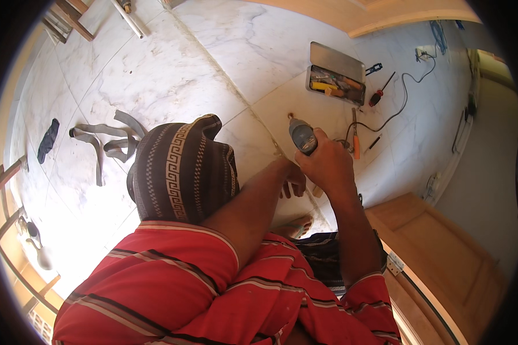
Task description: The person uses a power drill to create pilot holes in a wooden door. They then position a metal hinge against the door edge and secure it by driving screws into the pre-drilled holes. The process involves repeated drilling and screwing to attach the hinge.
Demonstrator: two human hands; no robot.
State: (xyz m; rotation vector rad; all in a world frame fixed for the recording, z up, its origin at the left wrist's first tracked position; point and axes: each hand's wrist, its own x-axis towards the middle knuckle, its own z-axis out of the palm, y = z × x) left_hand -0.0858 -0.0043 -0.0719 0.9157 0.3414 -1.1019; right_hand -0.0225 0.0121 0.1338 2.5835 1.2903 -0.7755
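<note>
My right hand [331, 164] is wrapped round a grey and black power drill [303, 138]. Its nose is directed away from me, over a small brown mark on the marble-look tiles; whether the tip touches the floor I cannot tell. My left hand [293, 180] hangs beside my right wrist with its fingers loose and partly apart, holding nothing I can see. An orange-handled tool [356, 144], perhaps a chisel, and a short black stick [374, 142] lie right of the drill. A black cord [404, 92] runs from near the drill to a wall socket [425, 53].
An open metal tin [335, 95] of hand tools lies beyond the drill, near a red and black screwdriver [377, 98]. Grey straps [101, 138] and a dark cloth [48, 141] lie at left. A wooden panel door [437, 247] stands at lower right.
</note>
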